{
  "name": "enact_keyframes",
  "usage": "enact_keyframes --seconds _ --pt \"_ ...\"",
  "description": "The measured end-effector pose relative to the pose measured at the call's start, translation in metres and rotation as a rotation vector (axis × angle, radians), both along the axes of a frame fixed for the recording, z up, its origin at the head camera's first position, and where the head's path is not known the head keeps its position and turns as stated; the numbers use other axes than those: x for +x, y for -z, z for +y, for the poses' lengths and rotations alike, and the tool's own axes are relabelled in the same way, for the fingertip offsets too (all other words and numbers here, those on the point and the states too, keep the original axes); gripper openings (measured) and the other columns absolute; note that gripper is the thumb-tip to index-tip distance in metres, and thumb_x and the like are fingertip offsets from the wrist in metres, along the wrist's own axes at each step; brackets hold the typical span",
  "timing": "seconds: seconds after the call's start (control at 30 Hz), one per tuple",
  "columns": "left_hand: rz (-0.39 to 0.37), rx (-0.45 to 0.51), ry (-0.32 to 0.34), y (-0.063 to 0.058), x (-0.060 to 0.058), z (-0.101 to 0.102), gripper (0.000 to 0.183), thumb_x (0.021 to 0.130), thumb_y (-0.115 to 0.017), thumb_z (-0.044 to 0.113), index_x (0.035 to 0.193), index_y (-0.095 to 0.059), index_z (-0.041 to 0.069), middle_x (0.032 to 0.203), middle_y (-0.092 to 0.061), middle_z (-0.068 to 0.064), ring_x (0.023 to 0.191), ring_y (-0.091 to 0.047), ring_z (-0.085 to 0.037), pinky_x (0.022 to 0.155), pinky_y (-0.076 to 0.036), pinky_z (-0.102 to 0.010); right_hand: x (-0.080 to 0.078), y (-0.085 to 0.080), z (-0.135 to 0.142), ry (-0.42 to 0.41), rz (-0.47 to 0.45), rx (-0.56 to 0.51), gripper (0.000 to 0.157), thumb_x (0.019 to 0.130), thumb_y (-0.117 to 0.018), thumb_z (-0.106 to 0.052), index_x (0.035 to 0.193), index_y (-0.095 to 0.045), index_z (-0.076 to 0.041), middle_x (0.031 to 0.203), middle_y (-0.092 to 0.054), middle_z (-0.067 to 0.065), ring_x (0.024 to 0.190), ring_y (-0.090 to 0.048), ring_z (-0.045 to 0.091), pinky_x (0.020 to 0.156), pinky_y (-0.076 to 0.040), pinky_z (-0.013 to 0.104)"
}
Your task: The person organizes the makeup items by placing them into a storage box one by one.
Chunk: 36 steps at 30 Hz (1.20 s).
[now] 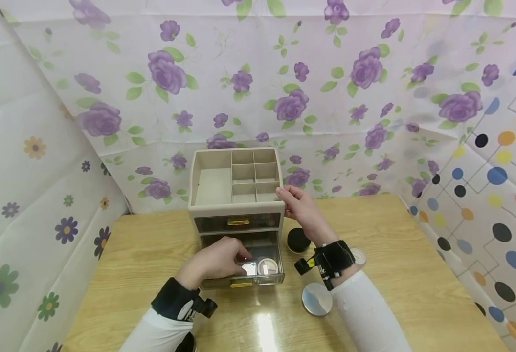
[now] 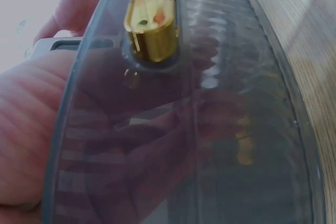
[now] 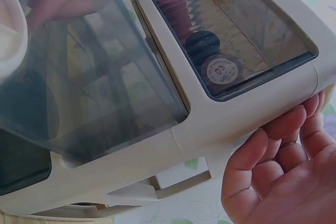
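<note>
A beige drawer organizer [image 1: 235, 209] stands on the table, its lower clear drawer [image 1: 268, 280] pulled out. My left hand [image 1: 220, 259] reaches down into that drawer, thumb and fingers around a small, pale round case [image 1: 249, 268]. Beside it in the drawer lies a white round compact [image 1: 267, 266]. Through the drawer front in the left wrist view, my left hand shows blurred behind the gold handle [image 2: 153, 35]. My right hand [image 1: 302, 208] holds the organizer's right side near the top rim, its fingers curled against the wall in the right wrist view.
The closed upper drawer [image 3: 262, 51] holds several round items, one labelled 03. On the table right of the organizer are a black-lidded jar [image 1: 299, 240], a silver round tin [image 1: 317, 299] and a white round piece [image 1: 358, 256]. A dark object [image 1: 186, 342] lies by the left sleeve.
</note>
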<state>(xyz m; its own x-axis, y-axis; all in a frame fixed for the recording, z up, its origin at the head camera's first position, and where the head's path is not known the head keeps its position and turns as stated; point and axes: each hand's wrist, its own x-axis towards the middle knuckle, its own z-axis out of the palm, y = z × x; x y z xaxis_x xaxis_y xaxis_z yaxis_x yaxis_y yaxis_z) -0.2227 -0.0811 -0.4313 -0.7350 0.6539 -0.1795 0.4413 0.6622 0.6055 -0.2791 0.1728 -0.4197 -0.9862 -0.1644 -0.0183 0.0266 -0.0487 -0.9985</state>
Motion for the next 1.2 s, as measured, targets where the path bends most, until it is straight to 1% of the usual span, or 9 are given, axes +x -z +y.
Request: enact_keyframes --seconds 0.2,0.33,0.57,0.7,0.8,0.9,1.0,1.1,1.2 --pt "0.012 0.026 -0.020 -0.002 0.001 -0.003 0.037 0.088 -0.088 0.006 0.122 -0.077 -0.003 0.113 -0.077 -0.012 0.098 -0.070 -0.022 0.089 -0.057 -0.043 0.000 0.000 -0.001 0.004 0.002 -0.002 0.028 0.109 -0.063 -0.036 0.112 -0.062 -0.008 0.093 -0.066 -0.001 0.082 -0.066 0.010 0.075 -0.051 0.025" --pt "0.006 0.065 -0.026 -0.006 0.001 -0.005 0.039 0.090 -0.086 0.007 0.126 -0.075 -0.004 0.108 -0.076 -0.012 0.092 -0.068 -0.019 0.085 -0.057 -0.044 0.000 -0.001 -0.001 0.004 0.003 -0.002 0.029 0.109 -0.063 -0.035 0.114 -0.063 -0.007 0.093 -0.066 -0.001 0.082 -0.066 0.010 0.075 -0.052 0.024" --pt "0.061 0.112 -0.011 -0.009 0.001 -0.013 0.034 0.099 -0.079 0.016 0.127 -0.075 -0.004 0.096 -0.074 -0.002 0.075 -0.062 -0.010 0.073 -0.054 -0.033 0.000 0.001 0.000 0.000 -0.001 -0.010 0.029 0.109 -0.063 -0.036 0.113 -0.063 -0.007 0.094 -0.067 -0.001 0.085 -0.068 0.010 0.077 -0.053 0.025" --pt "0.129 0.202 -0.028 -0.018 0.005 -0.020 0.030 0.104 -0.074 0.022 0.125 -0.077 0.001 0.101 -0.075 0.001 0.074 -0.062 -0.007 0.071 -0.053 -0.030 0.000 0.001 0.001 -0.004 0.000 -0.017 0.029 0.109 -0.063 -0.036 0.113 -0.063 -0.008 0.095 -0.068 -0.001 0.086 -0.069 0.010 0.078 -0.054 0.025" --pt "0.212 0.336 -0.055 -0.032 0.010 -0.029 0.022 0.104 -0.073 0.018 0.121 -0.080 0.006 0.105 -0.077 0.001 0.076 -0.062 -0.006 0.072 -0.055 -0.029 0.000 0.001 0.000 0.000 -0.002 -0.021 0.029 0.109 -0.062 -0.036 0.115 -0.063 -0.008 0.094 -0.070 -0.002 0.086 -0.069 0.009 0.078 -0.053 0.025" --pt "0.311 0.490 -0.124 -0.049 0.016 -0.038 0.015 0.102 -0.074 0.013 0.114 -0.081 0.007 0.100 -0.076 0.002 0.073 -0.061 -0.008 0.066 -0.054 -0.028 0.000 0.001 0.000 0.009 -0.004 -0.022 0.031 0.109 -0.061 -0.036 0.116 -0.064 -0.007 0.092 -0.071 -0.003 0.085 -0.069 0.008 0.078 -0.053 0.026" --pt "0.426 0.614 -0.244 -0.063 0.021 -0.047 0.008 0.101 -0.074 0.008 0.105 -0.080 0.006 0.088 -0.072 0.004 0.066 -0.057 -0.011 0.059 -0.049 -0.026 0.000 0.001 0.000 0.016 -0.005 -0.015 0.032 0.109 -0.061 -0.037 0.116 -0.065 -0.006 0.091 -0.072 -0.003 0.084 -0.069 0.008 0.078 -0.052 0.026" --pt "0.536 0.638 -0.389 -0.073 0.021 -0.057 0.006 0.102 -0.072 0.007 0.102 -0.077 0.004 0.085 -0.069 0.001 0.071 -0.058 -0.014 0.060 -0.048 -0.024 0.000 0.002 0.000 0.019 -0.015 -0.007 0.033 0.109 -0.062 -0.038 0.117 -0.065 -0.006 0.092 -0.072 -0.003 0.084 -0.068 0.008 0.079 -0.052 0.026" --pt "0.574 0.579 -0.537 -0.078 0.012 -0.066 0.012 0.105 -0.068 0.013 0.104 -0.073 0.002 0.091 -0.066 -0.006 0.079 -0.059 -0.019 0.065 -0.047 -0.025 0.001 0.002 0.001 0.025 -0.023 -0.007 0.034 0.108 -0.063 -0.039 0.117 -0.065 -0.007 0.093 -0.071 -0.002 0.085 -0.068 0.009 0.080 -0.052 0.027"
